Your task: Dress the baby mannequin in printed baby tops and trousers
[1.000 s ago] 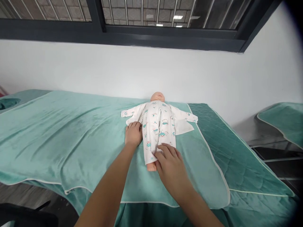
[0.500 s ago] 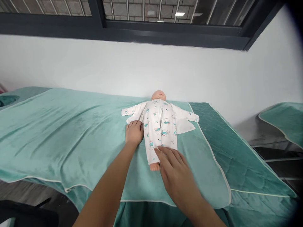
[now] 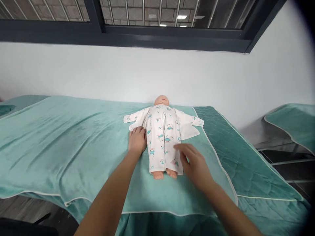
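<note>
A baby doll [image 3: 161,100] lies on its back on a teal blanket [image 3: 73,137], its head toward the wall. It wears a white printed romper [image 3: 161,137] with the sleeves spread out. Both bare feet [image 3: 164,174] show below the trouser legs. My left hand [image 3: 137,140] rests flat on the blanket, against the romper's left side. Beside the romper's right leg my right hand [image 3: 194,165] hovers with its fingers apart, holding nothing.
The blanket covers a long table [image 3: 246,164] under a quilted teal cover, set against a white wall [image 3: 123,75] below a dark-framed window. Another teal-covered surface [image 3: 292,124] stands at the right, across a gap. The blanket's near edge [image 3: 159,213] hangs over the table front.
My right hand has left the doll's lower legs and moved right, uncovering both feet. My left hand has stayed in place.
</note>
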Action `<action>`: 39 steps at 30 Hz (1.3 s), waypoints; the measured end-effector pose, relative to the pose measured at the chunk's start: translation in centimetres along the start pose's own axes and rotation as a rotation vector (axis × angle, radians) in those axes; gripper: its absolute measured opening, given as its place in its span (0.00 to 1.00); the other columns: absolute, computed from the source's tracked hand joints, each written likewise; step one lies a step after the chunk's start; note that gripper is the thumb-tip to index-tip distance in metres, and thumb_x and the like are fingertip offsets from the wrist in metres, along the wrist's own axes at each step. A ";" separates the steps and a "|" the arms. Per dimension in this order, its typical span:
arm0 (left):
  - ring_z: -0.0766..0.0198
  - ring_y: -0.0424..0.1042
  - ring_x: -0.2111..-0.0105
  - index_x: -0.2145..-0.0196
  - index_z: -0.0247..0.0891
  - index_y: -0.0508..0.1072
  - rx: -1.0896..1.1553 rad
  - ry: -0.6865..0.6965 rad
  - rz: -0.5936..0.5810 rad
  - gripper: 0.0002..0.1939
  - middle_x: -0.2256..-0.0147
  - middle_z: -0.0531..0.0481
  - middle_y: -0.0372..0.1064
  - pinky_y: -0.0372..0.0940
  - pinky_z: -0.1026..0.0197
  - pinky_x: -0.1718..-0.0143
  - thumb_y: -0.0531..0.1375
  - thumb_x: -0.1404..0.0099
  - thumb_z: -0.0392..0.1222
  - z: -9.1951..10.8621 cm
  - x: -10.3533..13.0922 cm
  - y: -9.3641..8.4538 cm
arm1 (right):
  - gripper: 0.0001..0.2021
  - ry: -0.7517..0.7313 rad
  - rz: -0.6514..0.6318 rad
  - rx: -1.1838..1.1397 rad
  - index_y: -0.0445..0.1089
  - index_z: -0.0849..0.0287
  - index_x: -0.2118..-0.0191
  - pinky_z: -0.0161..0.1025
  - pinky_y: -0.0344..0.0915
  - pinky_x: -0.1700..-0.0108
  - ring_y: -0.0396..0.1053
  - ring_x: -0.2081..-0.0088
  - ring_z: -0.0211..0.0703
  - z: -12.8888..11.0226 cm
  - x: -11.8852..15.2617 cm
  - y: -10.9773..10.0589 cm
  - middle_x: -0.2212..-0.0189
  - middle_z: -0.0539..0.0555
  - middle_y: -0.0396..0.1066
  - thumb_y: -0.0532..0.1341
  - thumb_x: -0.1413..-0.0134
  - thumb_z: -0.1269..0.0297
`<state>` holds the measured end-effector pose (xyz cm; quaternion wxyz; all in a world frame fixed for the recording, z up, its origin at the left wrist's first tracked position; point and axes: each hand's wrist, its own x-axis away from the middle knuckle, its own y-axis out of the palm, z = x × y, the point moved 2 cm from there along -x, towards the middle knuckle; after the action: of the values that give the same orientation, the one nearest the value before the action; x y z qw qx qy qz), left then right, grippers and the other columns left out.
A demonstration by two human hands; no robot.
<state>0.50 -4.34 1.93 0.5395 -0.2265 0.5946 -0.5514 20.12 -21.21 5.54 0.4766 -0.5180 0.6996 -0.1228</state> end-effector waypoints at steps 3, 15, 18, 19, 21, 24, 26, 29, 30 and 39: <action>0.48 0.58 0.40 0.51 0.42 0.74 -0.056 0.133 -0.010 0.16 0.41 0.41 0.64 0.54 0.46 0.41 0.52 0.32 0.40 0.5 0.1 -0.3 | 0.19 0.063 0.057 0.088 0.71 0.61 0.51 0.49 0.65 0.45 0.67 0.48 0.49 5.4 -2.6 1.6 0.52 0.60 0.71 0.47 0.42 0.79; 0.49 0.66 0.43 0.50 0.41 0.76 0.047 0.649 -0.225 0.17 0.47 0.44 0.72 0.55 0.49 0.37 0.57 0.34 0.45 1.9 -1.2 -0.1 | 0.11 -0.100 -0.153 0.311 0.74 0.58 0.53 0.46 0.60 0.46 0.63 0.48 0.52 8.3 -3.6 4.4 0.52 0.60 0.70 0.58 0.38 0.69; 0.48 0.66 0.43 0.48 0.41 0.75 0.046 0.652 -0.311 0.19 0.45 0.44 0.71 0.56 0.48 0.37 0.57 0.35 0.46 2.2 -1.8 -0.2 | 0.10 -0.111 -0.195 0.327 0.75 0.59 0.55 0.46 0.61 0.47 0.64 0.50 0.53 8.4 -4.2 4.8 0.53 0.60 0.71 0.59 0.39 0.69; 0.47 0.67 0.43 0.48 0.41 0.75 0.050 0.648 -0.327 0.19 0.45 0.44 0.71 0.56 0.47 0.37 0.57 0.35 0.46 2.3 -2.0 -0.2 | 0.10 -0.117 -0.202 0.330 0.75 0.59 0.56 0.46 0.61 0.47 0.64 0.50 0.53 8.3 -4.4 4.9 0.54 0.61 0.71 0.58 0.39 0.69; 0.47 0.66 0.42 0.49 0.40 0.75 0.086 0.636 -0.343 0.19 0.46 0.44 0.72 0.56 0.47 0.37 0.58 0.36 0.45 2.3 -2.4 -0.1 | 0.10 -0.130 -0.211 0.323 0.74 0.60 0.55 0.46 0.61 0.47 0.64 0.49 0.54 8.0 -5.0 5.2 0.54 0.61 0.72 0.58 0.39 0.69; 0.47 0.66 0.42 0.51 0.40 0.75 0.197 0.606 -0.354 0.18 0.47 0.44 0.73 0.58 0.48 0.38 0.59 0.37 0.46 2.1 -2.8 0.2 | 0.10 -0.116 -0.203 0.281 0.73 0.60 0.55 0.46 0.62 0.47 0.65 0.49 0.53 7.7 -5.8 5.6 0.55 0.61 0.73 0.57 0.39 0.69; 0.48 0.67 0.43 0.52 0.40 0.76 0.250 0.599 -0.358 0.18 0.49 0.44 0.75 0.60 0.48 0.39 0.59 0.37 0.46 1.9 -3.0 0.6 | 0.10 -0.078 -0.168 0.238 0.73 0.61 0.56 0.48 0.63 0.47 0.67 0.49 0.55 7.7 -6.1 5.8 0.55 0.62 0.73 0.57 0.40 0.69; 0.47 0.69 0.46 0.54 0.39 0.77 0.271 0.618 -0.344 0.17 0.53 0.43 0.76 0.61 0.46 0.40 0.58 0.37 0.47 1.6 -3.0 0.9 | 0.10 -0.058 -0.137 0.104 0.73 0.60 0.57 0.51 0.64 0.46 0.68 0.50 0.56 7.7 -6.1 5.8 0.55 0.62 0.74 0.56 0.41 0.67; 0.47 0.70 0.47 0.55 0.38 0.77 0.268 0.615 -0.333 0.16 0.54 0.42 0.76 0.62 0.46 0.41 0.58 0.37 0.46 1.6 -3.0 0.9 | 0.10 -0.067 -0.143 0.056 0.73 0.59 0.57 0.50 0.65 0.46 0.69 0.50 0.56 7.6 -6.0 5.7 0.55 0.61 0.75 0.57 0.41 0.66; 0.48 0.69 0.47 0.56 0.36 0.77 0.110 0.511 -0.208 0.13 0.50 0.41 0.74 0.61 0.49 0.41 0.58 0.36 0.40 1.7 -2.7 0.4 | 0.14 -0.056 -0.151 -0.108 0.72 0.59 0.57 0.50 0.69 0.49 0.72 0.51 0.59 6.9 -5.1 4.4 0.55 0.62 0.76 0.63 0.48 0.59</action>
<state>3.01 -2.59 2.99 0.3241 -0.1101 0.6540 -0.6747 22.94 -12.78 1.86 0.4568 -0.5972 0.6508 -0.1060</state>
